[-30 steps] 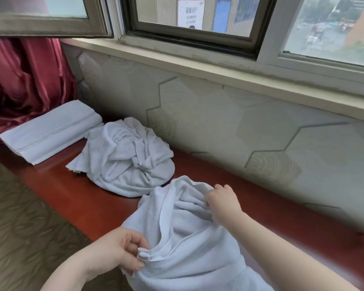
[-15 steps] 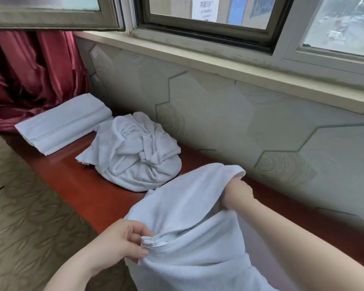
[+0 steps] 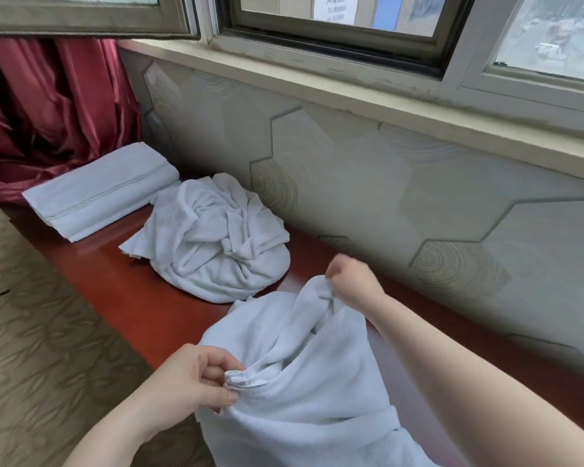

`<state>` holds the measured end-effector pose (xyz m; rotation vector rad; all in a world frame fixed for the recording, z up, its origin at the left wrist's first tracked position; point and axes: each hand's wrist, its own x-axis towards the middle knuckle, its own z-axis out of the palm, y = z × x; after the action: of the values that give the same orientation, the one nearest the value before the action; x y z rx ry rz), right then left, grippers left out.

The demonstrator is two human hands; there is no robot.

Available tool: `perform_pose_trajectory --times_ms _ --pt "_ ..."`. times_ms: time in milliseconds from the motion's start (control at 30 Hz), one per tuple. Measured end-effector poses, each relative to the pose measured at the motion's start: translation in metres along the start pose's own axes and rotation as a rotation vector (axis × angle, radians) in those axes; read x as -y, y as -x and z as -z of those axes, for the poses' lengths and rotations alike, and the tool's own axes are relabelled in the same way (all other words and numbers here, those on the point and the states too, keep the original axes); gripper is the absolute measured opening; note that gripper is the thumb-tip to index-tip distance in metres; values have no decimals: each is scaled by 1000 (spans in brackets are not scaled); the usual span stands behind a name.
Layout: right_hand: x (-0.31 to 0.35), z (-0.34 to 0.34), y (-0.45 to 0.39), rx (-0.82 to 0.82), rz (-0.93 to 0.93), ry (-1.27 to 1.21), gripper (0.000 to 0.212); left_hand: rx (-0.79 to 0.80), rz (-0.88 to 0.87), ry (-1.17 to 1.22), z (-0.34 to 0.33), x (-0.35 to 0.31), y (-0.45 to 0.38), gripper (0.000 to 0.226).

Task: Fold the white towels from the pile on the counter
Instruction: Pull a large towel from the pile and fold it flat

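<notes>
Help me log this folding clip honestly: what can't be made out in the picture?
Head view, the only one:
- Held towel: lower part cut off by the bottom edge.
- Right hand: fingertips hidden in the cloth it grips.
- Left hand pinches a bunched corner; which corner is unclear.
- Crumpled pile: towel count unclear, folds overlap.
- Window notice: cut off, too blurred to read.

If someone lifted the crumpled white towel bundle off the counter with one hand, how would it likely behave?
The crumpled towel bundle would probably go limp and unravel, since its twisted folds look loose rather than tied. It likely won't slide or roll: it sits slumped flat on the counter. Judging by the held towel sagging between both hands, it would drape from any single grip.
</notes>
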<state>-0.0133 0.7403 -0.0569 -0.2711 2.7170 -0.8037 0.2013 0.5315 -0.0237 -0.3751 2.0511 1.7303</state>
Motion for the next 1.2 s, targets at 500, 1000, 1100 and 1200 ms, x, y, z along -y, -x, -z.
perform_pose_trajectory --times_ms 500,1000,1100,1200 --pt "-62 -17 37 540 -96 661 30 216 112 -178 -23 -2 -10 25" --pt "-62 1 25 -163 -58 -82 9 234 110 -127 -10 -6 -13 23" --pt "-62 -8 24 13 57 206 9 236 105 -121 -9 -7 -14 26" --pt "-64 -27 26 228 89 427 21 235 108 -122 -12 -5 -14 25"
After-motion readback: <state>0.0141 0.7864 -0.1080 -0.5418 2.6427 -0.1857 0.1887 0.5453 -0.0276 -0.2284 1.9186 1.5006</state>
